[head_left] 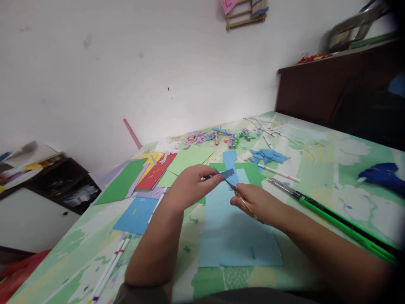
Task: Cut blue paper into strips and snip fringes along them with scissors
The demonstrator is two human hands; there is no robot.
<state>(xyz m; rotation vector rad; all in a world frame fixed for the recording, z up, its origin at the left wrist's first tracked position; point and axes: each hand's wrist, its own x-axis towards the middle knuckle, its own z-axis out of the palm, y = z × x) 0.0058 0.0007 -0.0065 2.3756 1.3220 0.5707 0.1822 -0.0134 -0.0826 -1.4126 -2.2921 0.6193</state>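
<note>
My left hand point(198, 181) is closed on a small blue paper strip point(227, 173), pinched between thumb and fingers, with a notched edge. Gold-handled scissors point(243, 200) are in my right hand point(257, 202), their blades reaching to the strip. Both hands are above a light blue sheet point(237, 236) on the table. Just beyond the hands lie a longer blue paper strip point(230, 160) and a green sheet point(253, 171). Fringed blue paper pieces point(268, 156) lie further back on the right.
A green box cutter point(335, 221) lies right of my right arm, with a blue glue gun point(382, 175) beyond. Coloured sheets point(122, 185), a blue square sheet point(136, 214) and white sticks point(110, 268) are on the left. Curled paper pieces point(234, 139) sit near the wall.
</note>
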